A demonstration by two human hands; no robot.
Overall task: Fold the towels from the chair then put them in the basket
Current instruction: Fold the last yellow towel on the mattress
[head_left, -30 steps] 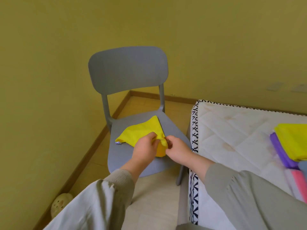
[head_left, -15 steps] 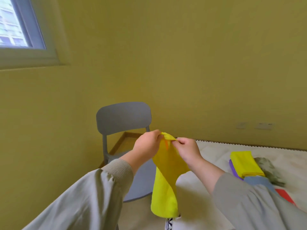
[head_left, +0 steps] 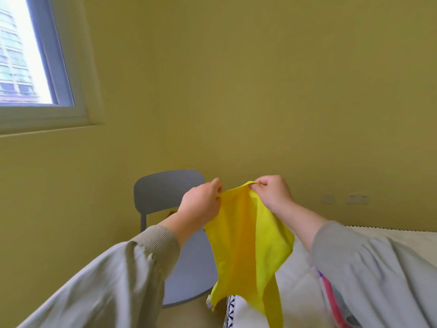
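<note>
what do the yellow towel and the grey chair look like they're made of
Yellow towel: soft fabric, probably microfibre or terry; it hangs limp with a matte, slightly fuzzy face. Grey chair: likely moulded plastic; the backrest is one smooth, evenly coloured piece with rounded edges.

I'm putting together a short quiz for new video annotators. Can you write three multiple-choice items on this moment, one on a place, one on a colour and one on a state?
1. Where is the towel? A) held up in front of the chair B) flat on the chair seat C) inside a basket
2. What colour is the held towel? A) purple B) pink C) yellow
3. How is it held? A) by one hand alone B) both hands pinch its top edge C) draped over a forearm

Answers:
1 A: it hangs in the air, with the grey chair behind it.
2 C: the cloth is bright yellow.
3 B: the left hand and the right hand each pinch the top edge.
</note>
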